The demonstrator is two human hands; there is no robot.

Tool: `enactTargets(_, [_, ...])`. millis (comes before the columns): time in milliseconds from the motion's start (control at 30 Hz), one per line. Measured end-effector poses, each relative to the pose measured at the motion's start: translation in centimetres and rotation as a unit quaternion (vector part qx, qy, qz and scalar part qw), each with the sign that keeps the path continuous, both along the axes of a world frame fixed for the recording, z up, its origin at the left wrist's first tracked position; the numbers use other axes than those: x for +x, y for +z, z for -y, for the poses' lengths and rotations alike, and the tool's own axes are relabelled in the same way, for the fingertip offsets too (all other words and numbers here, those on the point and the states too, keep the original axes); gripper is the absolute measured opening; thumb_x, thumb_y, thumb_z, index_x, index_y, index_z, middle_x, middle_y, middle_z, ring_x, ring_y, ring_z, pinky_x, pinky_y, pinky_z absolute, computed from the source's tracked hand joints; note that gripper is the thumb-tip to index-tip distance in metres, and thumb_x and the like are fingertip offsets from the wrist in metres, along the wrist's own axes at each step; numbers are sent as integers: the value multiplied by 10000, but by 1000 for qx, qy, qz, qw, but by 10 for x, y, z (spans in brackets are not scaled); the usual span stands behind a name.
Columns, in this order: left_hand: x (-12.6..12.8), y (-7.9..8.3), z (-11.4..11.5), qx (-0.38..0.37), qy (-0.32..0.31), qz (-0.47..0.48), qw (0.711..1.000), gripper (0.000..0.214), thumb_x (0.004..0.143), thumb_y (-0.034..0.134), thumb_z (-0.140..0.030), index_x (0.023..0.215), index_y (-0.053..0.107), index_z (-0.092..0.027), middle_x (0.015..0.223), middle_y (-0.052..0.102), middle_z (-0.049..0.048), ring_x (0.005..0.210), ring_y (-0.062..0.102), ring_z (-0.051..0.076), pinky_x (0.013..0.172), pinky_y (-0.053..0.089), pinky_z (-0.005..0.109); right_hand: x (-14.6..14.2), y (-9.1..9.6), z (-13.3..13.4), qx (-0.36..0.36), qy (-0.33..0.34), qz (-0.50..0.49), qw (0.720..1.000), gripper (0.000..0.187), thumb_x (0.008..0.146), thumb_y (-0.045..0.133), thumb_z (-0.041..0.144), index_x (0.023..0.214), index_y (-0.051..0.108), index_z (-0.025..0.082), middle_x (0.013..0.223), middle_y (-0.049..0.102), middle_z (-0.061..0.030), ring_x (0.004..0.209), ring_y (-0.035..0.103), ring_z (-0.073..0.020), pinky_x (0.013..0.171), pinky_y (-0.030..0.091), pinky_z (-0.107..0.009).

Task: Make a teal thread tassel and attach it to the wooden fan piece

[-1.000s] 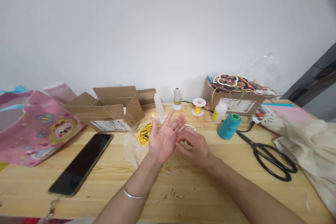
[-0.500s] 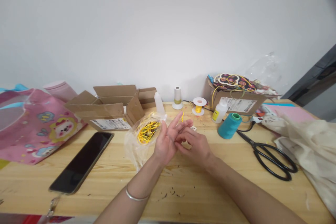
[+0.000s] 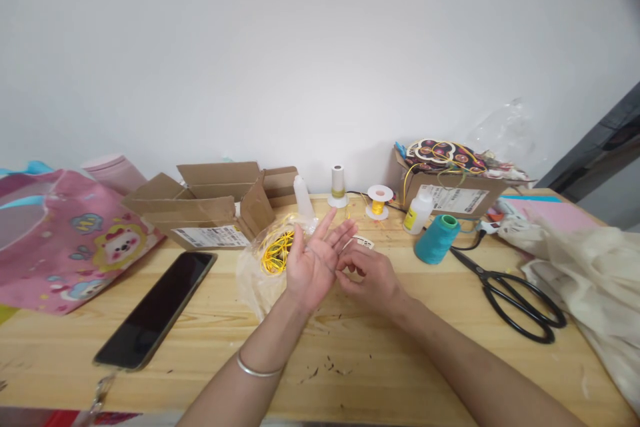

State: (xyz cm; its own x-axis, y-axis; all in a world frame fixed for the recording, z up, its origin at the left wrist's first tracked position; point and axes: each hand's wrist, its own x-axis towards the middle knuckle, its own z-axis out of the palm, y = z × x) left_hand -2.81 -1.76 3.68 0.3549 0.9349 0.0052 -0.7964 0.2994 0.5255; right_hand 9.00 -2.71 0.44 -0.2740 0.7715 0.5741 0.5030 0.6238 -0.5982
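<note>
Two forearms enter across the near edge of the wooden surface (image 3: 370, 373), the left ringed by a silver bangle (image 3: 257, 368). To either side lie a dark-screened phone (image 3: 155, 310) and black-handled scissors (image 3: 525, 307), the latter's tips pointing away from the person, handles within easy reach of the right arm. Between them, the left hand (image 3: 314, 268) is palm up with fingers spread wide, perhaps as a support; the right hand (image 3: 370, 277) bends in beside it, fingertips drawn narrow at the palm's edge, presumably for fine control. Whether a thin strand lies between those fingertips cannot be told. Just beyond the right knuckles is a flat pale piece (image 3: 364, 241), partly hidden by them. Yellow cord (image 3: 276, 253) sits in a clear plastic bag (image 3: 257, 287) just left of the left hand, probably to confine its loops; the hand covers part of it. Farther right, a teal thread cone (image 3: 435, 241) leans in front of a yellow-labelled bottle (image 3: 418, 213), hindering access. Behind stand a spool of yellow cord (image 3: 379, 208), a white spool (image 3: 338, 181) and two cartons, the right one (image 3: 450, 197) overfilled.
</note>
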Motion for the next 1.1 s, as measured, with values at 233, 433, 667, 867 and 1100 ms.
enactTargets(233, [-4, -5, -5, -34, 8, 50, 998, 629, 799, 316, -537, 1216, 424, -79, 1116, 555, 161, 1101, 473, 244, 956, 335, 388, 0, 0, -1, -13, -2, 12, 1000, 72, 638, 507, 135, 584, 532, 175, 581, 504, 16, 505, 409, -72, 466, 320, -185])
enactTargets(433, [-5, -8, -8, -56, 17, 67, 996, 559, 813, 339, -482, 1138, 488, -52, 1054, 587, 157, 1081, 493, 224, 952, 354, 370, 1, 1, -1, -23, 10, 26, 999, 71, 609, 513, 115, 570, 531, 172, 580, 511, 17, 500, 403, -68, 470, 325, -176])
enactTargets(667, [-6, -6, -7, -81, 17, 76, 994, 506, 821, 349, -457, 1146, 488, -95, 928, 606, 113, 892, 566, 176, 802, 450, 316, 1, 1, -1, -29, 12, 26, 999, 72, 625, 515, 125, 594, 554, 177, 576, 507, 19, 485, 406, -66, 462, 328, -171])
enactTargets(867, [-7, -3, -5, -68, 4, 74, 995, 493, 821, 348, -456, 1172, 472, -134, 749, 559, 49, 523, 448, 87, 447, 370, 203, 4, 3, 1, -47, 40, 8, 998, 36, 669, 527, 164, 639, 541, 177, 606, 505, 20, 492, 380, -66, 478, 320, -187])
enactTargets(1100, [-3, -2, -3, -44, 14, 52, 998, 590, 779, 327, -564, 1195, 456, -166, 970, 576, 107, 919, 540, 205, 813, 404, 352, 9, 4, -2, -100, 28, -31, 994, 164, 776, 469, 247, 648, 522, 160, 580, 497, 13, 491, 350, -72, 472, 296, -201])
